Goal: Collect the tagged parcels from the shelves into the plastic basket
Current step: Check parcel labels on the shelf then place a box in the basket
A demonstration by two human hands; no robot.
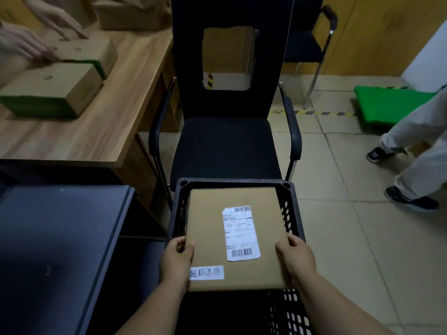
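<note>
A flat brown cardboard parcel [208,228] with a white shipping label and a handwritten white tag lies level inside the top of the black plastic basket [232,183]. My left hand [176,258] grips the parcel's left edge. Opposite it, my right hand [296,258] holds the right edge. The basket's far rim touches the front of a black chair seat. Its slotted right wall shows beside my right forearm. The parcel hides the basket's far floor; the near part is dark.
A black armchair [227,146] stands just beyond the basket. A wooden desk [96,131] at left carries cardboard boxes [52,90] handled by another person's hands [31,44]. A dark cabinet top [55,238] lies at lower left. A person's legs [411,165] cross the tiled floor at right, near a green cart [389,105].
</note>
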